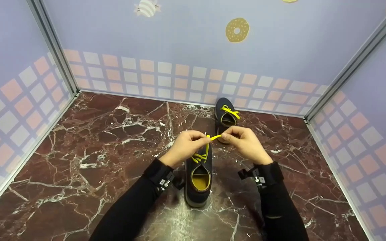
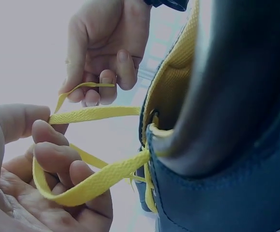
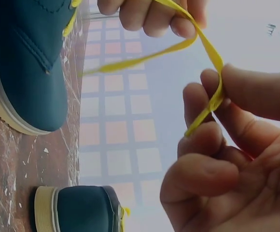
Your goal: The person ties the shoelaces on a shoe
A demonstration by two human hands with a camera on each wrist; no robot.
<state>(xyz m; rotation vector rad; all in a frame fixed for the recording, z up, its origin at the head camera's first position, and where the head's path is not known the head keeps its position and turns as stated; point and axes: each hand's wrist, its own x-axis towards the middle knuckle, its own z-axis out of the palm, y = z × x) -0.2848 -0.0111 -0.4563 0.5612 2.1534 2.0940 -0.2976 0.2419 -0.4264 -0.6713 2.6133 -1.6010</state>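
Observation:
A dark blue shoe (image 1: 198, 197) with a yellow lining stands on the floor between the forearms, toe pointing away. Above its toe end, my left hand (image 1: 185, 147) pinches the yellow shoelace (image 1: 215, 137) between thumb and fingers. In the left wrist view, a length of lace from the shoe loops round those fingers. Just to the right, my right hand (image 1: 246, 145) grips the lace close to its end between thumb and forefinger. That short tail sticks out past the fingers in the right wrist view. The lace runs across the small gap between both hands.
Against the back wall (image 1: 186, 40) stands a second dark shoe (image 1: 223, 103), its yellow lace tied in a bow; the right hand partly overlaps it. Printed panels enclose the brown marbled floor (image 1: 112, 140) at left, back and right. Each wrist wears a black strap with a small device.

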